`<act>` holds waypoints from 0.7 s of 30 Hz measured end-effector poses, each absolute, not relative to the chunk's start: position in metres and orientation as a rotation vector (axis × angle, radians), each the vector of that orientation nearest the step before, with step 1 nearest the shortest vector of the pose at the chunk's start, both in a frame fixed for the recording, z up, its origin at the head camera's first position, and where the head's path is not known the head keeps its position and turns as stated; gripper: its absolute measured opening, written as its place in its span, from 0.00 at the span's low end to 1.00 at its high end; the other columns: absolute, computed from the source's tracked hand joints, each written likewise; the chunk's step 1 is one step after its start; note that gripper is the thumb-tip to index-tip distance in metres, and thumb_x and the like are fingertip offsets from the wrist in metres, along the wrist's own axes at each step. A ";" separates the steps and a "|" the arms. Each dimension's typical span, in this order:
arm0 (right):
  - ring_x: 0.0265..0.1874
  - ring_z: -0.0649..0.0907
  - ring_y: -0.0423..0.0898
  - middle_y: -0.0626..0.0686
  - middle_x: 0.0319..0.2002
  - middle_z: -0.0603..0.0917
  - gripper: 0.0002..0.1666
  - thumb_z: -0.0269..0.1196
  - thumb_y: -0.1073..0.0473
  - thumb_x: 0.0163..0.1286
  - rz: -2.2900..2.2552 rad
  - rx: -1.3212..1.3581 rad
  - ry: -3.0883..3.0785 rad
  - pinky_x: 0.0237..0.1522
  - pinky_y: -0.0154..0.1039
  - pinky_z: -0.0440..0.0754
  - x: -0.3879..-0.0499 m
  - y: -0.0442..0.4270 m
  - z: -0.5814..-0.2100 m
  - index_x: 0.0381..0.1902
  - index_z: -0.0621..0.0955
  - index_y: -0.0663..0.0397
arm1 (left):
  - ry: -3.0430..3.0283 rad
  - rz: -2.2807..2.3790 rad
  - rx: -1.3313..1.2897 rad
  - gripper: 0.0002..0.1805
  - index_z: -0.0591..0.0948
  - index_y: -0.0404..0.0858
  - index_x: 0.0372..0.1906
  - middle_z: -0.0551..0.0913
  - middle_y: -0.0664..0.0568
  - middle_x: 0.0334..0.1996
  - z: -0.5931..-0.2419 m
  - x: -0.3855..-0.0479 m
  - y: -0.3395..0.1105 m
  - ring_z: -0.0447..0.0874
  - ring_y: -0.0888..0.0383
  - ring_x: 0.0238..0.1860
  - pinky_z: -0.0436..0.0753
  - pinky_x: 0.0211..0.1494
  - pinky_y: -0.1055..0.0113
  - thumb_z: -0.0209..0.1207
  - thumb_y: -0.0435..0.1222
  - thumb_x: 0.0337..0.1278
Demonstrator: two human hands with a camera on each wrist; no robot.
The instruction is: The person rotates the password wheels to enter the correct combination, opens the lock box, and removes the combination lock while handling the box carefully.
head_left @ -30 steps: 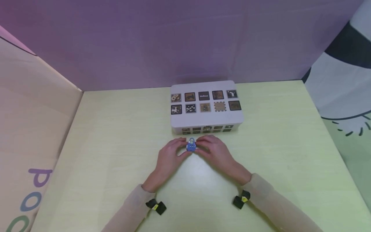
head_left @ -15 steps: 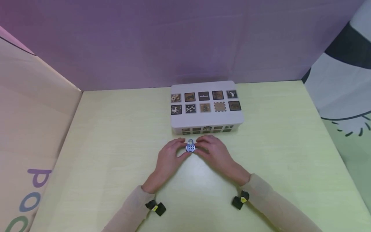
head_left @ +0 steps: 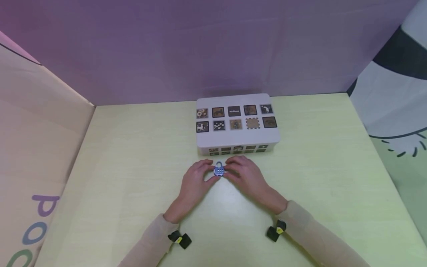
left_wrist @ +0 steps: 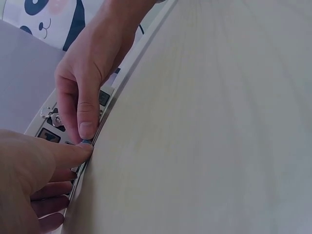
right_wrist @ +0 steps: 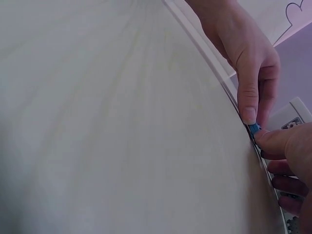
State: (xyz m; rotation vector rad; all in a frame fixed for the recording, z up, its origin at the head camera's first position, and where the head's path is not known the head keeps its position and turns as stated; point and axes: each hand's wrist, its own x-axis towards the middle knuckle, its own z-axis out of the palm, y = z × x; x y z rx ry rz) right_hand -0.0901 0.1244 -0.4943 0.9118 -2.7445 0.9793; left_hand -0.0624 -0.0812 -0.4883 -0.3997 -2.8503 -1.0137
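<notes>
A small blue padlock (head_left: 218, 171) with a silver shackle and number dials on its face is held between both hands, just in front of the white box (head_left: 237, 138). On its left side, my left hand (head_left: 194, 183) pinches it between thumb and fingers. My right hand (head_left: 249, 180) pinches the opposite side the same way. The shackle points toward the box; whether it is locked is too small to tell. In the right wrist view only a blue sliver of the padlock (right_wrist: 254, 128) shows between the thumbs. Fingers hide most of it in the left wrist view.
The white box, printed with rows of dark and brown square pictures, stands on the pale wooden table (head_left: 133, 148) near its back edge. A purple curtain (head_left: 150, 52) rises behind. Printed panels flank the table at left and right. Black-and-yellow devices sit on both wrists.
The padlock has tilted slightly between the fingers, its face glinting half a second ago and showing the dials more clearly now. Both hands stay in nearly the same place.
</notes>
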 end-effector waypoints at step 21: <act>0.51 0.84 0.50 0.52 0.49 0.87 0.15 0.75 0.54 0.63 0.961 0.913 -2.712 0.60 0.48 0.84 -0.090 0.123 -0.493 0.44 0.88 0.55 | -2.893 -0.978 -0.393 0.18 0.88 0.35 0.47 0.86 0.43 0.56 -0.485 -0.063 -0.081 0.82 0.44 0.60 0.81 0.68 0.49 0.74 0.42 0.57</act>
